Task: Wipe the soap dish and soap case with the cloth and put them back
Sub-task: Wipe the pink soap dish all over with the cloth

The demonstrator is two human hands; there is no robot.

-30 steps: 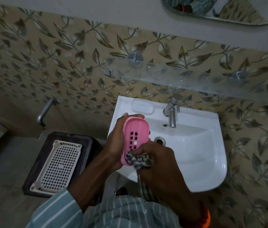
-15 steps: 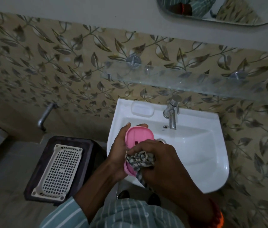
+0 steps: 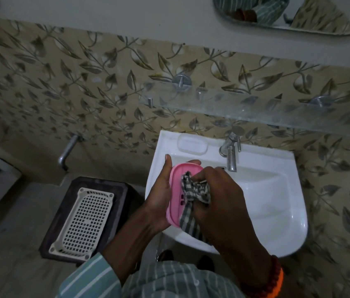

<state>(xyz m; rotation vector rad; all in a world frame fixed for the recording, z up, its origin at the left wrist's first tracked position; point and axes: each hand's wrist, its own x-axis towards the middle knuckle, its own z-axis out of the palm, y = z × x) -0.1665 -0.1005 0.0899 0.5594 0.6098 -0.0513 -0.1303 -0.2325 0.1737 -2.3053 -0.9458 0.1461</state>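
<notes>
Here the left hand (image 3: 159,194) holds the pink soap dish (image 3: 179,190) by its left long edge, grip clamped with the thumb at the far end, over the front-left rim of the sink (image 3: 277,201). The dish's long axis runs away from the person, tilted slightly right. The right hand (image 3: 219,196), nearer the basin's middle, pinches the checked cloth (image 3: 193,190) against the dish's inner face. The moulded recess (image 3: 192,145) lies straight beyond the dish, with open room between them and the tap (image 3: 231,153) to the right.

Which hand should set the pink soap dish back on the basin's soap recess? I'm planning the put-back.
Left. The left hand already grips the pink soap dish, nearer the recess; the right hand grips the cloth.
</notes>
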